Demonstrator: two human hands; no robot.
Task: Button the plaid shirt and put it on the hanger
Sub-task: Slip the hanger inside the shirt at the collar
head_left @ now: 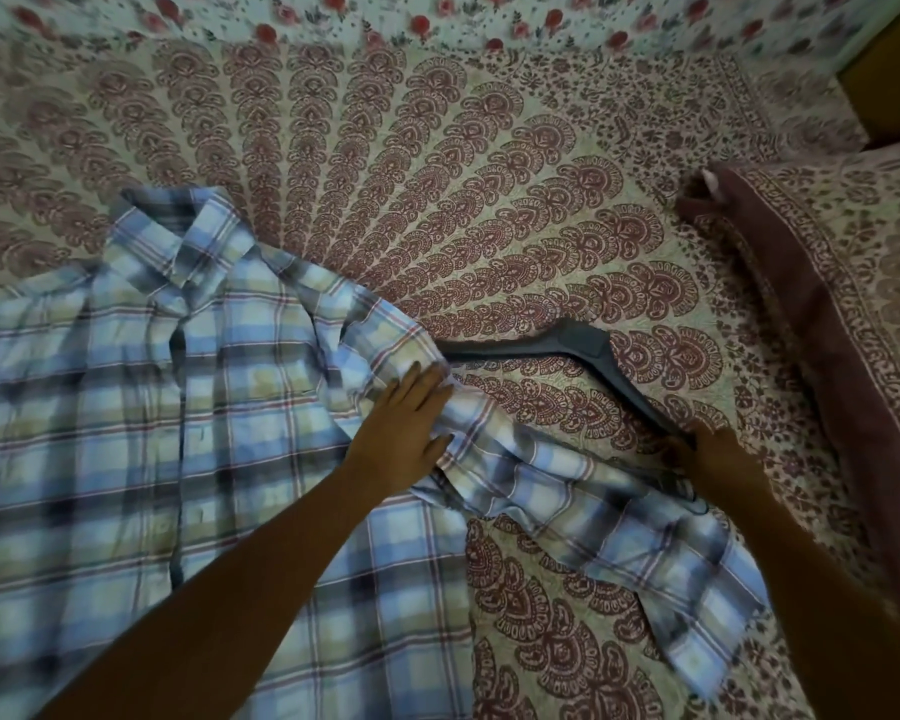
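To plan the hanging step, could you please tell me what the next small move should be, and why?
Probably push the hanger further left under the plaid shirt: the right hand grips its near end, its far tip just meets the shoulder fabric, and the left hand rests flat there on the cloth.
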